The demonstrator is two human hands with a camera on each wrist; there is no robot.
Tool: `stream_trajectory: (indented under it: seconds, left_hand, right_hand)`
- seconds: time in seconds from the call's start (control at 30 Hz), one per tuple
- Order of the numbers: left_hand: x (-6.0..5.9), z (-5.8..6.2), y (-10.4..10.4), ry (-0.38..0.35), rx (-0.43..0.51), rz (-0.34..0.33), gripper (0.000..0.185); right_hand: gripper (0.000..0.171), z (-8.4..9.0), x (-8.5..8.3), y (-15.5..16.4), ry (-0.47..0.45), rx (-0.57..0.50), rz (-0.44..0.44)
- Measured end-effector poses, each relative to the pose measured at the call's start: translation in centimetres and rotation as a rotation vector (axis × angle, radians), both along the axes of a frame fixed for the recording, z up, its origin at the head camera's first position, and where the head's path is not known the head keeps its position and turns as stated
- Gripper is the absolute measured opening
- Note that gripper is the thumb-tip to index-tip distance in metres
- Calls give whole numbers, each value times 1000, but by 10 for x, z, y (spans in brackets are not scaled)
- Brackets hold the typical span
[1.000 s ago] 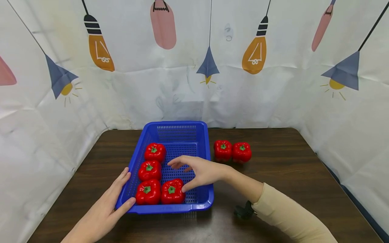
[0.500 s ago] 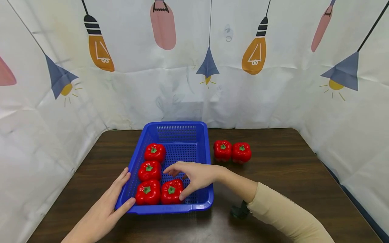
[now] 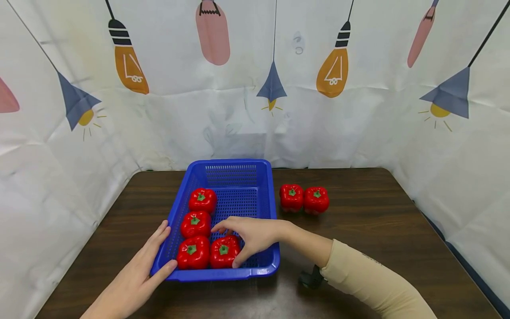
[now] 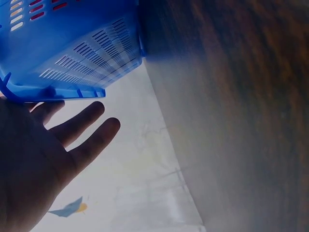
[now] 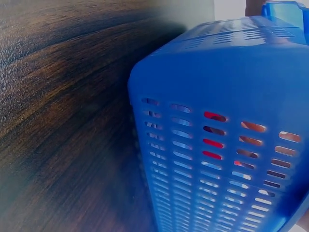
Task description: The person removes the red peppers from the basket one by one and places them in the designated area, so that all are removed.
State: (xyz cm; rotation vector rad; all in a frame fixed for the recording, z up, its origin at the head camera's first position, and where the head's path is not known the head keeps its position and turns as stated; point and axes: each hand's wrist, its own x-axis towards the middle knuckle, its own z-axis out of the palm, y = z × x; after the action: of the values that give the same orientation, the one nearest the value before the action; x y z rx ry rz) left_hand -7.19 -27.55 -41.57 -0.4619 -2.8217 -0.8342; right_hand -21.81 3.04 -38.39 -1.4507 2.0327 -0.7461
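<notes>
A blue plastic basket (image 3: pixel 263 190) stands on the table. Three red bell peppers line its left side: a far one (image 3: pixel 202 200), a middle one (image 3: pixel 195 223) and a near one (image 3: pixel 193 252). Beside the near one sits another red bell pepper (image 3: pixel 224 252). My right hand (image 3: pixel 253 235) curves round this pepper, thumb at its right side and fingers at its far side; the finger pads are hidden. With fingers straight, my left hand (image 3: pixel 145 268) rests against the basket's left rim, its thumb at the near corner. The left wrist view shows those fingers (image 4: pixel 79 123) outside the basket wall.
Two more red bell peppers (image 3: pixel 291 197) stand side by side right of the basket. The brown wooden table (image 3: pixel 370 221) ends at a printed white curtain (image 3: pixel 239 115). A dark wrist device (image 3: pixel 312 278) is by the right sleeve.
My right hand has lowered and come slightly nearer and to the left, closing in round the pepper. The left hand, basket and peppers have stayed in place.
</notes>
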Motion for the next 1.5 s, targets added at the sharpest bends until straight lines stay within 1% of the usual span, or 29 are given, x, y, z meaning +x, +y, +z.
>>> stream_trajectory:
  seconds: [0.17, 0.4, 0.77, 0.9, 1.03, 1.13, 1.2, 1.5]
  left_hand:
    - [0, 1, 0, -8, 0, 3, 78]
    - [0, 1, 0, -13, 2, 1, 79]
    - [0, 2, 0, -14, -6, 7, 79]
    - [0, 2, 0, -10, -5, 5, 79]
    - [0, 1, 0, 2, 2, -4, 79]
    - [0, 1, 0, 12, 3, -9, 79]
    - [0, 1, 0, 16, 2, -9, 79]
    - [0, 2, 0, -32, -10, 15, 80]
  right_hand:
    - [80, 0, 0, 0, 15, 13, -16]
    - [76, -3, -3, -3, 10, 38, -44]
    - [82, -7, -2, -9, 30, 57, -68]
    - [82, -8, 0, -9, 17, 60, -84]
    - [78, -8, 0, -9, 30, 44, -103]
    - [73, -9, 1, -8, 47, 16, -115]
    - [70, -8, 1, -8, 42, -4, -123]
    - [66, -5, 2, -6, 59, -85, -123]
